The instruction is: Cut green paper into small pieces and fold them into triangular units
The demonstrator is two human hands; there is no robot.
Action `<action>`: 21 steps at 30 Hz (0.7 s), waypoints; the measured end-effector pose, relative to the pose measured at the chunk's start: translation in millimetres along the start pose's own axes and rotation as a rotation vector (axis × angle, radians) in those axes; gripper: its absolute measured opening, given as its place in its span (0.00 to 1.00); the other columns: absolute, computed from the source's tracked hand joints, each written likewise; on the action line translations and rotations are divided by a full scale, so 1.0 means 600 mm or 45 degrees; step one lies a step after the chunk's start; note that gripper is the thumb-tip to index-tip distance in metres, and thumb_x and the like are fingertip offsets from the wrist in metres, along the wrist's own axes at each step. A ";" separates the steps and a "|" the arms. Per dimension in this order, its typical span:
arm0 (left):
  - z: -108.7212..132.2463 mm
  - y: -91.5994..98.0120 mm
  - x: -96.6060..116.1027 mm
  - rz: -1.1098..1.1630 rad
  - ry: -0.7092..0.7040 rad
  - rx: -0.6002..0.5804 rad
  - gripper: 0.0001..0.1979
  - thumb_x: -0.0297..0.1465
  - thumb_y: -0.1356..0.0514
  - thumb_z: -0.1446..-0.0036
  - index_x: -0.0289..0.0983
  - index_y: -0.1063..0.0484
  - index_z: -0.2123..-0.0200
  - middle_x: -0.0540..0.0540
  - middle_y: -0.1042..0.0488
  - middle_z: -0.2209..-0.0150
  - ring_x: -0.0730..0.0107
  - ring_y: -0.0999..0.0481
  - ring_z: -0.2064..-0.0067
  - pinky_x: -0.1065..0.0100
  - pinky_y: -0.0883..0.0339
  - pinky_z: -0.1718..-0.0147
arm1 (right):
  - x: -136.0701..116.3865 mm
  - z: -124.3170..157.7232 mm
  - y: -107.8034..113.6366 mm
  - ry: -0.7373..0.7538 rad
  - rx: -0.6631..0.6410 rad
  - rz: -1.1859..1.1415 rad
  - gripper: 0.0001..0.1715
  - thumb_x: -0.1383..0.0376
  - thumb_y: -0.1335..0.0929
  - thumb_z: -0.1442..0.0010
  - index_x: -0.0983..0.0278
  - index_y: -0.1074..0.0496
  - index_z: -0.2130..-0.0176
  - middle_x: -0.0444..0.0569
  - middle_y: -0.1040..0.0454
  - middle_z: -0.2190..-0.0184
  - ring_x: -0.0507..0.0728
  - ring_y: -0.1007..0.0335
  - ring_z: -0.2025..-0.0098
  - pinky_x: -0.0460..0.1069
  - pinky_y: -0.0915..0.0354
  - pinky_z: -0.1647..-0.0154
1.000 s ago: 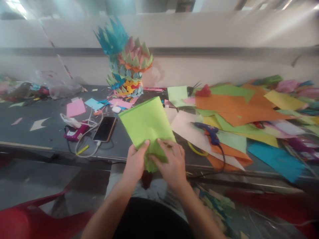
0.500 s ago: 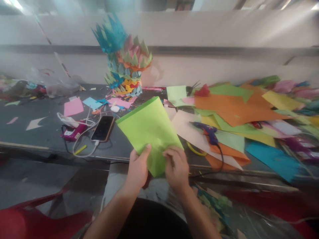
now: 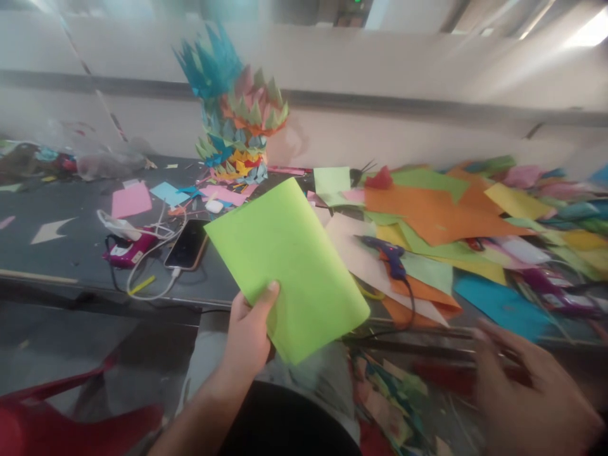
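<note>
"Green paper: where is it?"

"Over the lap, smooth, four-cornered, its right edge softly rounded. Flat blue paper lies farther right."

"And the hands?"

"Right hand, blurred, hangs free, fingers loosely parted; left hand pinches the green paper's lower-left edge, thumb on top."

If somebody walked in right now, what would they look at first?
Probably the bright green paper, big in the middle, pinched at its lower left edge by the left hand. Next might come the spiky, many-coloured paper tower standing at the back of the table, against the pale wall. Then perhaps the big orange paper in the heap on the right.
</note>
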State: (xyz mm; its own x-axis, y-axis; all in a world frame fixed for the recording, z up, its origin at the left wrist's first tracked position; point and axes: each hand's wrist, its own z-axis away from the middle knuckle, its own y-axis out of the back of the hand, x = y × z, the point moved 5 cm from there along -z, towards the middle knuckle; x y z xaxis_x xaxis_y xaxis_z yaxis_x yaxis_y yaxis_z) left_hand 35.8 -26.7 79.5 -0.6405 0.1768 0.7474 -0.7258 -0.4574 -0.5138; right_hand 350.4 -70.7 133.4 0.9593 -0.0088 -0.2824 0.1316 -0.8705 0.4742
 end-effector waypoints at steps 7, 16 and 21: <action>0.016 -0.007 -0.010 -0.066 -0.020 -0.090 0.16 0.36 0.32 0.58 0.36 0.27 0.65 0.44 0.21 0.67 0.54 0.24 0.55 0.59 0.29 0.58 | -0.225 -0.015 -0.041 0.310 -0.331 -0.640 0.16 0.67 0.31 0.45 0.54 0.28 0.56 0.48 0.25 0.61 0.59 0.28 0.62 0.54 0.32 0.60; 0.031 -0.013 -0.008 0.000 0.033 -0.124 0.25 0.36 0.30 0.63 0.37 0.27 0.59 0.45 0.21 0.67 0.55 0.22 0.60 0.60 0.28 0.63 | -0.252 -0.015 -0.082 0.356 -0.553 -0.863 0.18 0.66 0.30 0.46 0.55 0.27 0.55 0.49 0.28 0.54 0.60 0.31 0.55 0.57 0.32 0.55; 0.029 -0.010 -0.012 -0.053 -0.018 -0.179 0.23 0.36 0.31 0.59 0.37 0.26 0.58 0.44 0.21 0.66 0.55 0.23 0.59 0.58 0.29 0.59 | -0.256 -0.007 -0.088 0.222 -0.655 -0.965 0.11 0.67 0.31 0.45 0.55 0.24 0.61 0.48 0.25 0.61 0.58 0.29 0.59 0.56 0.31 0.58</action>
State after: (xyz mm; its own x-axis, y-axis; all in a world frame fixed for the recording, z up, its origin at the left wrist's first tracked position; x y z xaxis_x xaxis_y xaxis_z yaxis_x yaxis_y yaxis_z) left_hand 49.1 -40.5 84.6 -0.6060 0.1807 0.7746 -0.7805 -0.3229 -0.5353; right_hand 197.3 -21.4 155.0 0.5905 0.5831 -0.5580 0.7925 -0.2881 0.5375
